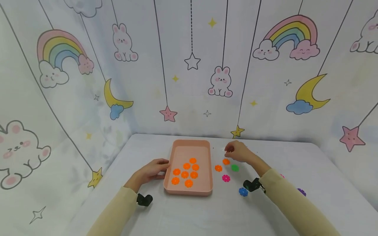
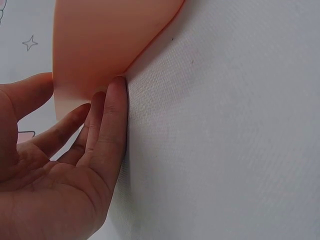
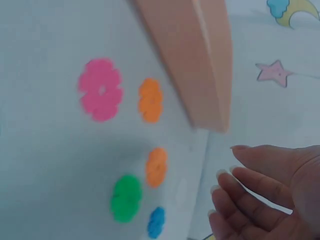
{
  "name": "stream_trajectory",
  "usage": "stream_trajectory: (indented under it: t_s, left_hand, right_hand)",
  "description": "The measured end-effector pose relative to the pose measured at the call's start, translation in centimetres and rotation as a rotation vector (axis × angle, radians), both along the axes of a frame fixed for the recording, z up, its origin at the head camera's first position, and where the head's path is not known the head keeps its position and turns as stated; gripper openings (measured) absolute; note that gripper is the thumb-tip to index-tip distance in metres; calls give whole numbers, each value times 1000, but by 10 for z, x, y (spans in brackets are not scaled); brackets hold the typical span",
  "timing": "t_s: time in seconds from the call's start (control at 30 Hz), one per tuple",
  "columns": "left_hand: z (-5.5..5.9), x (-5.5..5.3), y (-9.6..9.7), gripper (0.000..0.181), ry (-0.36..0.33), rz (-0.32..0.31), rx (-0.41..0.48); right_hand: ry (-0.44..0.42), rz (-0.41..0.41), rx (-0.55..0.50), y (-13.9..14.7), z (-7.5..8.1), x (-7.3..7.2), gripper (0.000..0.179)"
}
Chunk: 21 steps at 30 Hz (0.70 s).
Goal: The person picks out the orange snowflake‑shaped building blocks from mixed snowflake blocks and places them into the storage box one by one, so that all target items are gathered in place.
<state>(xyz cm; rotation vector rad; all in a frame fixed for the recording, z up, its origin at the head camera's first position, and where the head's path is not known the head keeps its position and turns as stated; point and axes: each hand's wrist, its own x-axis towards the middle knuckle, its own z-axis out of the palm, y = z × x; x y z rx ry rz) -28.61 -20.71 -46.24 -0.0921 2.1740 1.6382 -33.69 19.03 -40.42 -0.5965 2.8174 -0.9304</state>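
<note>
A peach-coloured rectangular tray (image 1: 212, 164) holds several orange flower-shaped discs (image 1: 184, 174). My left hand (image 1: 152, 171) is at the tray's left side. In the left wrist view its thumb reaches the rim, its fingers lie against the outer wall, and its lower edge rests along the tablecloth. To the right of the tray, my right hand (image 1: 237, 151) hovers over loose discs: orange (image 1: 218, 168), green (image 1: 234, 167) and pink (image 1: 226, 178). The right wrist view shows a gap between its thumb and bent fingers, with nothing held there. A blue disc (image 3: 156, 222) lies beyond the green one.
Closer to me lies a blue disc (image 1: 243, 192), beside the black wrist camera (image 1: 251, 185). A purple disc (image 1: 302, 192) peeks out past my right sleeve (image 1: 290, 196). Behind the white-covered table (image 1: 177, 216) hangs a cloth (image 1: 189, 88) printed with rabbits, stars and rainbows.
</note>
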Motion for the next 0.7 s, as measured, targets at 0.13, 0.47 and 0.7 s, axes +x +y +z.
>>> stream_trajectory:
  t_s: [0.13, 0.47, 0.7]
  left_hand:
    - [0, 0, 0, 53, 1, 0, 1]
    - [4, 2, 1, 52, 1, -6, 4]
    - [7, 4, 2, 51, -3, -3, -4]
  right_hand:
    - [-20, -22, 3, 13, -12, 1, 29]
    - [-83, -86, 18, 18, -43, -6, 27]
    - [-109, -139, 57, 13, -50, -8, 27]
